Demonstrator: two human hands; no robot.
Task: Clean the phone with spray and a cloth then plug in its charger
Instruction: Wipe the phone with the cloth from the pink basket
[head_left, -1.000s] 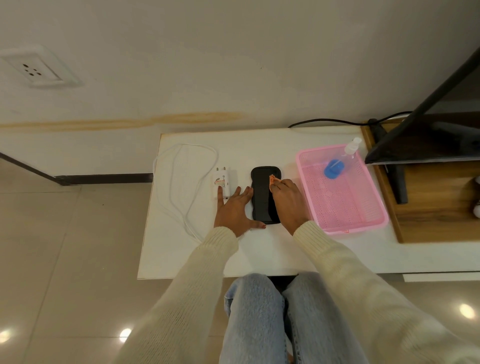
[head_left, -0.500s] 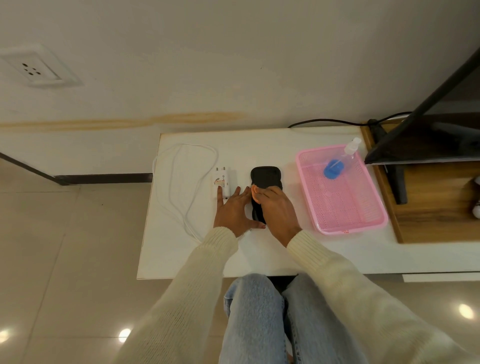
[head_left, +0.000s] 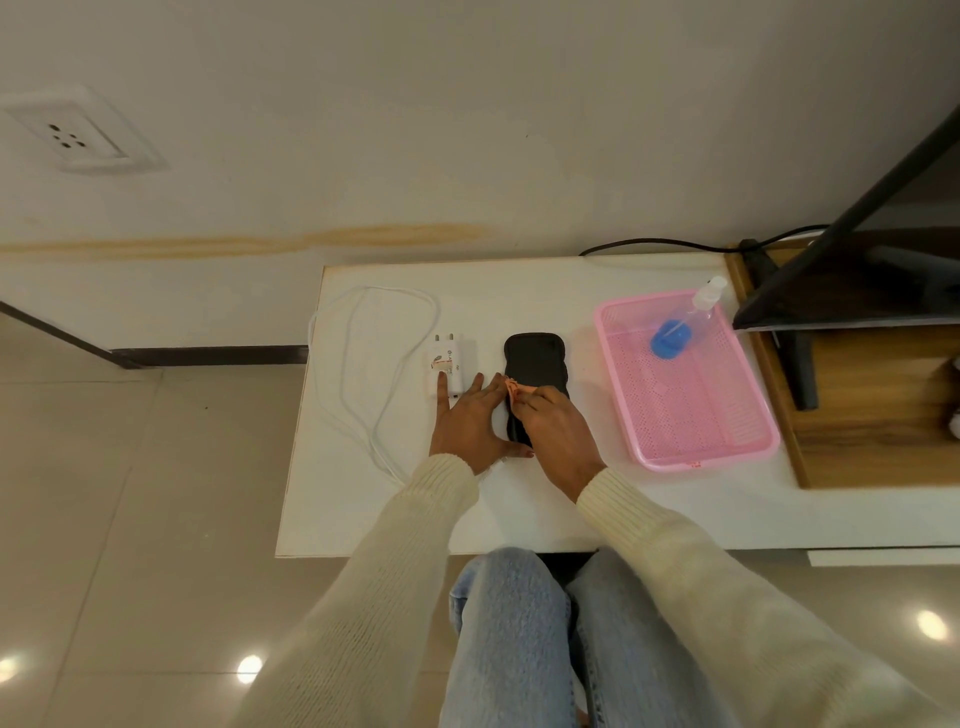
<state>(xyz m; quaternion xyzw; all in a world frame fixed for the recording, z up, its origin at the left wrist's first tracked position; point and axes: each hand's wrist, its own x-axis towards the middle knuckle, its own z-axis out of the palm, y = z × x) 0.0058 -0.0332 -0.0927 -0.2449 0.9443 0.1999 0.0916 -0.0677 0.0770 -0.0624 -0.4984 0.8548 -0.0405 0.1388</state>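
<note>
A black phone (head_left: 535, 361) lies flat on the white table (head_left: 519, 291). My right hand (head_left: 558, 434) presses a small orange cloth (head_left: 519, 388) onto the phone's middle and covers its lower half. My left hand (head_left: 470, 421) rests flat on the table against the phone's left edge, fingers spread, one fingertip touching the white charger plug (head_left: 447, 364). The charger's white cable (head_left: 363, 364) loops to the left. A clear spray bottle (head_left: 685, 322) with blue liquid lies in the pink tray (head_left: 748, 447) on the right.
A wall socket (head_left: 72, 137) sits on the wall at upper left. A dark monitor (head_left: 852, 280) on a stand stands on a wooden board (head_left: 883, 457) at the right, with a black cable behind it. My knees are under the table's front edge.
My right hand with the cloth slid from the phone's right upper edge leftward and down across its face. My left hand stayed put beside the phone.
</note>
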